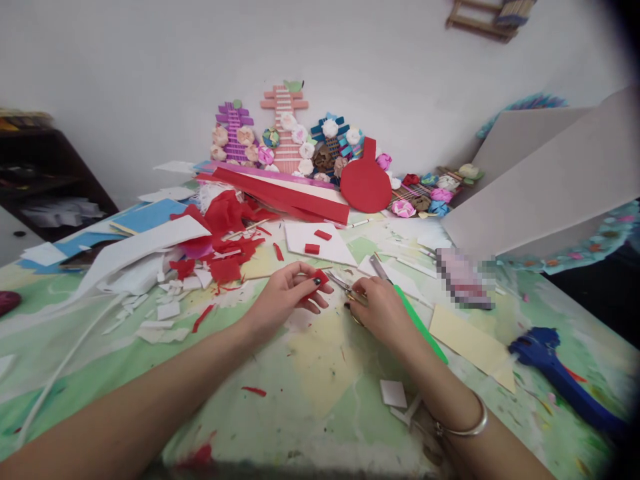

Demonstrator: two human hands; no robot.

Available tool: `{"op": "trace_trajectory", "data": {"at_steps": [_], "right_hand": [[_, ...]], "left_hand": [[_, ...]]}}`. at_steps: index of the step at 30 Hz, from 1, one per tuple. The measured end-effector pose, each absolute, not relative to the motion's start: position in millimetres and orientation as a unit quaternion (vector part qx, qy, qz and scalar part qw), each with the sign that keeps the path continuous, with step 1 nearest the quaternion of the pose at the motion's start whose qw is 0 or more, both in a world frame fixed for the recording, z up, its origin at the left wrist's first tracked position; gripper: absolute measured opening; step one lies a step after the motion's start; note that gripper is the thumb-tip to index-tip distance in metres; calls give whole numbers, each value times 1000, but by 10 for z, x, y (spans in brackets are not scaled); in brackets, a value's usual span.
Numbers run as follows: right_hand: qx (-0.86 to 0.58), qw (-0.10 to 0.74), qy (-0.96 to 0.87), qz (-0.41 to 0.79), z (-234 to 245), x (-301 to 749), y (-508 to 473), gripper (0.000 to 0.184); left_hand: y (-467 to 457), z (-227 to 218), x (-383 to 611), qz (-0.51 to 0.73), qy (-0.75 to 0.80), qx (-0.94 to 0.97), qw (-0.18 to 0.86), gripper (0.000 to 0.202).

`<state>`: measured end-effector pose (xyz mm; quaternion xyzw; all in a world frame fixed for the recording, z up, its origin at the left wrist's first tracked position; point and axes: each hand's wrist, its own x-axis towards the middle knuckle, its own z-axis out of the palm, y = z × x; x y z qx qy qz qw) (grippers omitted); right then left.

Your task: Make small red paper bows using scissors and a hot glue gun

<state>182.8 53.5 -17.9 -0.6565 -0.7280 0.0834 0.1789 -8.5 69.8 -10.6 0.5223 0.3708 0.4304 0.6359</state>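
My left hand [290,293] pinches a small red foam piece [319,279] between thumb and fingers, just above the table. My right hand [379,310] is closed on a pair of scissors [345,287], whose blades point left toward the red piece. Both hands hover over a pale yellow sheet [325,353] in the middle of the green table [100,373].
Red paper scraps [225,233] and white foam offcuts [165,300] lie to the left. A green-handled tool [420,320], a blue glue gun [555,367] and grey boards [550,173] sit on the right. Finished paper crafts [285,133] stand at the back.
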Motion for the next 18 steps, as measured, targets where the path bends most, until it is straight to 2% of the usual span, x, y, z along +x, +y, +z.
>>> {"op": "trace_trajectory", "data": {"at_steps": [6, 11, 16, 18], "right_hand": [[-717, 98, -681, 112, -117, 1904, 622, 19], [-701, 94, -694, 136, -118, 1967, 629, 14], [-713, 69, -690, 104, -84, 1901, 558, 37], [-713, 91, -687, 112, -64, 1895, 542, 39]], "left_hand": [[731, -102, -93, 442, 354, 522, 638, 9], [730, -107, -96, 437, 355, 524, 639, 12], [731, -115, -103, 438, 358, 542, 622, 11], [735, -118, -111, 439, 359, 543, 619, 11]]}}
